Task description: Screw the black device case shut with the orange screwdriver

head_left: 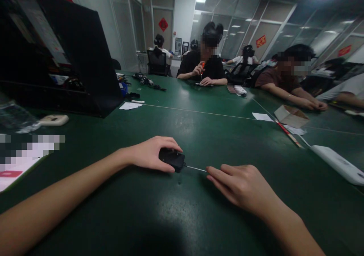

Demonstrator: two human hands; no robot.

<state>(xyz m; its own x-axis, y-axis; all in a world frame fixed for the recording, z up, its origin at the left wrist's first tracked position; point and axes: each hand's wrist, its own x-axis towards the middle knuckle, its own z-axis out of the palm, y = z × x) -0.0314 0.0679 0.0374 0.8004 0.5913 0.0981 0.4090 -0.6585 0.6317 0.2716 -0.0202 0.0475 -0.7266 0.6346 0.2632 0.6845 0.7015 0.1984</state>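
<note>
Around a small black box (174,159) on the green table, my left hand (152,153) is closed, with the thumb on the near side and fingers on the far side. A thin, pale, straight rod or cord (196,168) runs from the box's right end to the fingertips of my right hand (239,184). Those fingers are pinched together on its other end, which they hide. Whether it is stiff or a taut cord, I cannot tell. The box's far side is partly covered by my left fingers.
A large black open-fronted case (110,70) stands at the left, near a white oval item (54,120). A power strip (338,163), a cardboard box (291,115) and a red stick (287,132) lie right. Across the table, a person (216,64) holds an orange-handled tool (203,67); another person (280,77) sits right.
</note>
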